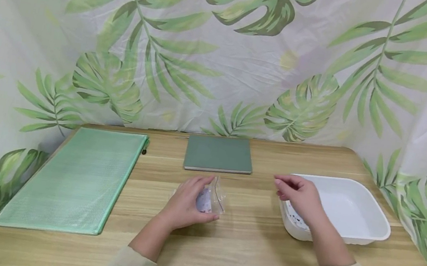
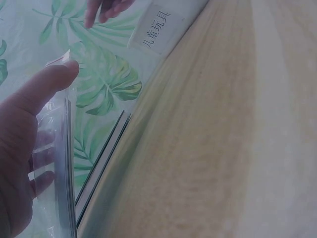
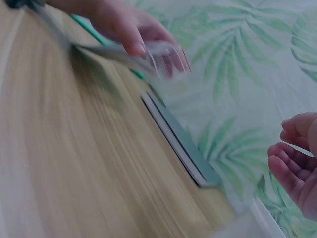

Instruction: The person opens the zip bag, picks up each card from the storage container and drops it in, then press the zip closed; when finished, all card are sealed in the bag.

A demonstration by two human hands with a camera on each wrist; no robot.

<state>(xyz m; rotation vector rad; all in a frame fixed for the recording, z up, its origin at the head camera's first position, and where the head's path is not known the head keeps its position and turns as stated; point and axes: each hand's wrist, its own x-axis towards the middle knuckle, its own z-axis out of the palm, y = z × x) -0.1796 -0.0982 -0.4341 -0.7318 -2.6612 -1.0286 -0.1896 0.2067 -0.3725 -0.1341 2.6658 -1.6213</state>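
Near the middle of the table, my left hand (image 1: 187, 202) grips a small clear zip bag (image 1: 218, 197) between thumb and fingers. Something flat and pale bluish shows through its plastic. Seen edge-on in the left wrist view, the bag (image 2: 63, 163) holds a thin stack. My right hand (image 1: 300, 196) is at the left rim of a white plastic tub (image 1: 351, 208), its fingers loosely bent. In the right wrist view, a gap shows between thumb and fingertips of the right hand (image 3: 299, 161), and nothing is held there.
A green notebook (image 1: 219, 152) lies at the table's back edge. To the left is a mint-green mesh zip pouch (image 1: 73, 181). The tub's side carries a white label (image 2: 156, 27) with black characters. A leaf-patterned cloth (image 1: 248, 64) hangs behind the wooden table (image 1: 244, 257).
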